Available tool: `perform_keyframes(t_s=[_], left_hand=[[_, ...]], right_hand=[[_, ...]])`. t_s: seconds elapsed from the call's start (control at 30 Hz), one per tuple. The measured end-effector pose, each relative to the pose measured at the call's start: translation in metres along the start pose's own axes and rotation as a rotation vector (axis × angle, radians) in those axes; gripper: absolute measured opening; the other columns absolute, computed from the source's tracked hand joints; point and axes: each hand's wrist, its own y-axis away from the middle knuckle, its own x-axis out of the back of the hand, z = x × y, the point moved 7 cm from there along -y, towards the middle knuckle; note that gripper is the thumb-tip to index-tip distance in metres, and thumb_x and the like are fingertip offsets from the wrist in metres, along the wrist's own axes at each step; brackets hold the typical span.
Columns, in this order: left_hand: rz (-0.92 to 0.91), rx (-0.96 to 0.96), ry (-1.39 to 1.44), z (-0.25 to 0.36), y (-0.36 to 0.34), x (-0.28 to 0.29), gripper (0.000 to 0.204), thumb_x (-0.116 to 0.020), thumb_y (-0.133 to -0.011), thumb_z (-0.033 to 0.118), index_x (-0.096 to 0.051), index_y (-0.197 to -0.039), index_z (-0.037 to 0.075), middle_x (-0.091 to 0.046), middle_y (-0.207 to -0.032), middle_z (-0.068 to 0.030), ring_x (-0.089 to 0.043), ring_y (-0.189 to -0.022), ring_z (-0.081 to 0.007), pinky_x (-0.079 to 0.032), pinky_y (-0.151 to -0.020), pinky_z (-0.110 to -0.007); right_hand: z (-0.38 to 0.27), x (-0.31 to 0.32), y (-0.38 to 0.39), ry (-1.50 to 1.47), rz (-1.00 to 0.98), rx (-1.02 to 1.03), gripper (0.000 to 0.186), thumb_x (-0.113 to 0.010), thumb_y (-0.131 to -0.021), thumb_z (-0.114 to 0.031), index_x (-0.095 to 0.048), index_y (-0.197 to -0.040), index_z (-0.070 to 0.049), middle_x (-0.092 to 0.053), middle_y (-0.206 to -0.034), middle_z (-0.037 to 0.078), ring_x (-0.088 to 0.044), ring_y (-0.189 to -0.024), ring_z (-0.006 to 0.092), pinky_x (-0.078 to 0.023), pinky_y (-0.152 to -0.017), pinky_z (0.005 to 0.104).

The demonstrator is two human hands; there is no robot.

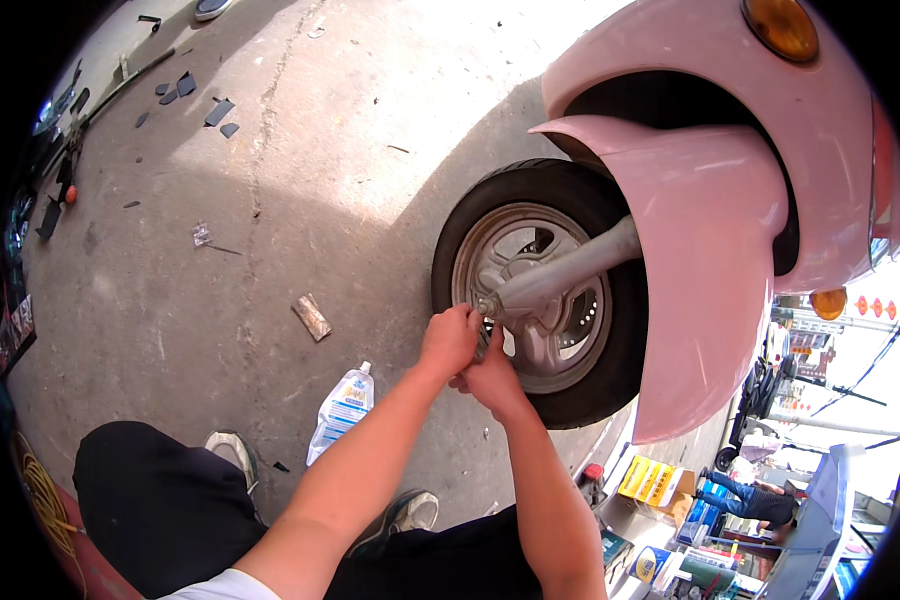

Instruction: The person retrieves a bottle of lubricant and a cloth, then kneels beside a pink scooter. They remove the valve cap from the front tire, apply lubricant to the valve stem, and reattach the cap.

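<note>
My left hand (450, 342) is closed, its fingertips at the metal axle end (488, 305) at the foot of the grey fork leg (570, 265). Just right of it and touching it, my right hand (492, 382) is closed too, thumb pointing up toward the axle end. A small dark metallic bit shows between the hands, but its kind is hidden by the fingers. Behind them stands the scooter's front wheel (550, 405), with a black tyre and a grey cast rim, below the pink front fender (705, 230).
A white-and-blue pouch with a spout (342, 408) lies left of my forearms. Beyond it is a crumpled brown packet (312, 316). Dark broken pieces (220, 112) are scattered farther off. At the right stand a yellow carton (658, 482) and several containers, with a person (755, 500) beyond.
</note>
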Motion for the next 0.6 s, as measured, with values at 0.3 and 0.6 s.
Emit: perform_keyframes(t_s=[0.3,0.6], left_hand=[[-0.074,0.194,0.382,-0.006,0.006,-0.009,0.027,-0.054,-0.089,0.024,-0.064,-0.099,0.001,-0.065,-0.072,-0.0201,-0.066,-0.071,-0.0327,-0.051,-0.067,-0.042],[0.052,0.030,0.097,-0.004,0.003,0.006,0.024,-0.056,-0.087,0.022,-0.064,-0.088,-0.001,-0.064,-0.068,-0.0167,-0.063,-0.059,-0.0261,-0.049,-0.058,-0.036]], right_hand=[[0.002,0.004,-0.002,-0.037,-0.006,0.008,0.102,-0.064,-0.079,-0.011,0.014,-0.146,-0.006,-0.064,-0.099,0.015,-0.064,-0.074,0.0178,-0.053,-0.065,0.0302],[-0.017,-0.004,0.014,0.015,0.012,-0.056,0.110,-0.067,-0.072,-0.008,0.015,-0.146,-0.006,-0.062,-0.107,0.014,-0.063,-0.083,0.0199,-0.052,-0.066,0.0299]])
